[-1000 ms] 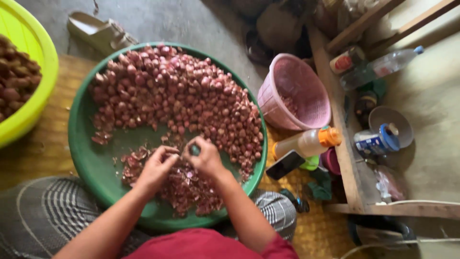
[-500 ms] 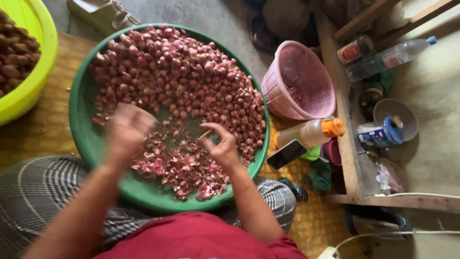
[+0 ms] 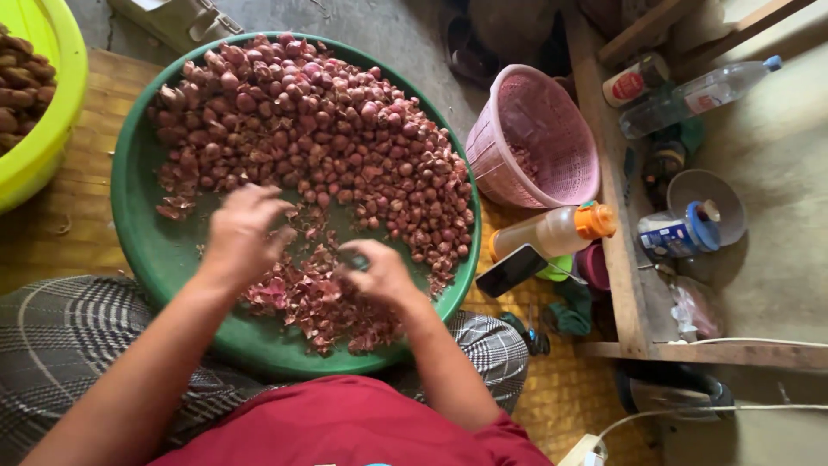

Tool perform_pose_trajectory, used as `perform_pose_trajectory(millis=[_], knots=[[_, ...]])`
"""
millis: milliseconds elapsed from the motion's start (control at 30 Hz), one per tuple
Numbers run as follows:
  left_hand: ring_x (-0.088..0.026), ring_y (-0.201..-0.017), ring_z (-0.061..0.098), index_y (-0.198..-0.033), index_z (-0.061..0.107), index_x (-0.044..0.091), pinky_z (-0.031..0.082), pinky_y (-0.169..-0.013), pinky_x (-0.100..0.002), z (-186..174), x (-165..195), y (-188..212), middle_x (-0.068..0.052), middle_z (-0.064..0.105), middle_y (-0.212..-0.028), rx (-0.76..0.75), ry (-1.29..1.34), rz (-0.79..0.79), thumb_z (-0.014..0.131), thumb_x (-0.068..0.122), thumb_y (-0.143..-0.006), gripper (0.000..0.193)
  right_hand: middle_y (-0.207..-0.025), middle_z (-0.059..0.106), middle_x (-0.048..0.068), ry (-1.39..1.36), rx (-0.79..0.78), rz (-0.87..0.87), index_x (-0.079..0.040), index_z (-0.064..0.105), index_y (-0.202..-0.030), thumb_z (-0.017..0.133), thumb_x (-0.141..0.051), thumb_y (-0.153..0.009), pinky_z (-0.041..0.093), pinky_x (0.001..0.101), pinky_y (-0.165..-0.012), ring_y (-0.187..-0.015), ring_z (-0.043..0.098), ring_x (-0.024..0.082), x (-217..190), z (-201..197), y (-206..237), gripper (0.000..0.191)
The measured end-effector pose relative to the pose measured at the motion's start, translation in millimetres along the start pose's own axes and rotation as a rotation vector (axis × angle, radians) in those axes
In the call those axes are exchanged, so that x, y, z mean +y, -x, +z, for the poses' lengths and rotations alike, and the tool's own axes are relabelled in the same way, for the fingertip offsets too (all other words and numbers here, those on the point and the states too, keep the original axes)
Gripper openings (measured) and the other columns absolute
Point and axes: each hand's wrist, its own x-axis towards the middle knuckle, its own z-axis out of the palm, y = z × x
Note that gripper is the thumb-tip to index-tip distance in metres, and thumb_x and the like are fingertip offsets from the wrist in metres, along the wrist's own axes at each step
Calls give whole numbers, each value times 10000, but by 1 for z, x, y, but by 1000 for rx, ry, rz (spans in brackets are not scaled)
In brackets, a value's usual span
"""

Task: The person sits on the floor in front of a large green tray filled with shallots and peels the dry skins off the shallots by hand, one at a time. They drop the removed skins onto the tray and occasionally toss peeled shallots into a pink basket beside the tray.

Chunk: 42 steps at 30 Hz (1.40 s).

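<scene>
Yellow basin (image 3: 39,112) cut off; left hand (image 3: 241,237) blurred

Green tray (image 3: 142,224), reddish-purple shallots (image 3: 345,138), pink basket (image 3: 539,142) (yellow tub (image 3: 52,129) beside).

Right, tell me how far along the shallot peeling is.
Done: a heap of loose reddish skins lies at the near side of the green tray. In hand: the right hand seems to pinch something small, too hidden to tell what, while the left hand hovers open over the tray. Left: a large pile of shallots covers the far half, so most looks undone.
</scene>
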Motion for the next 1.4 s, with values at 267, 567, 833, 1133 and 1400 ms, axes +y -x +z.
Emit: perform_pose_trajectory(millis=[267,567,833,1133,1400], knots=[[-312,-1047,653,-1097,738,141,535,-882,-459,21,23,10,-63,706,-1085,-293,-16,-45,777,261,-809,314,-996,726,111,385,402,88,-133,751,-1013,813,-234,-792,561,409,-758,-871,713,333,4,-33,-31,250],[-157,-940,754,-1180,704,89,592,-831,-317,28,37,-2,-72,796,-1047,-275,646,-533,735,217,-895,314,-985,746,105,-80,165,-158,-48,728,-1071,778,-183,-904,572,336,-800,-904,726,208,-26,-8,-23,220],[-157,-953,718,-1182,679,-31,589,-851,-306,38,41,6,-126,771,-1110,-282,1264,-669,703,104,-930,287,-953,726,24,-591,79,-2,8,721,-1090,742,-88,-959,550,239,-742,-855,663,71,-37,3,4,163],[-165,-944,721,-1163,633,2,594,-836,-335,26,56,23,-101,743,-1035,-176,1404,-675,727,108,-896,302,-982,670,-18,-906,20,148,-25,593,-1366,633,-167,-1023,463,194,-688,-790,566,37,-42,-4,23,373],[-105,-881,687,-1081,705,0,568,-782,-257,18,65,35,-67,741,-982,-172,1269,-595,758,116,-900,222,-924,656,64,-356,-11,-1,-85,569,-1398,570,-152,-1040,519,285,-742,-817,610,117,-65,-17,47,365]])
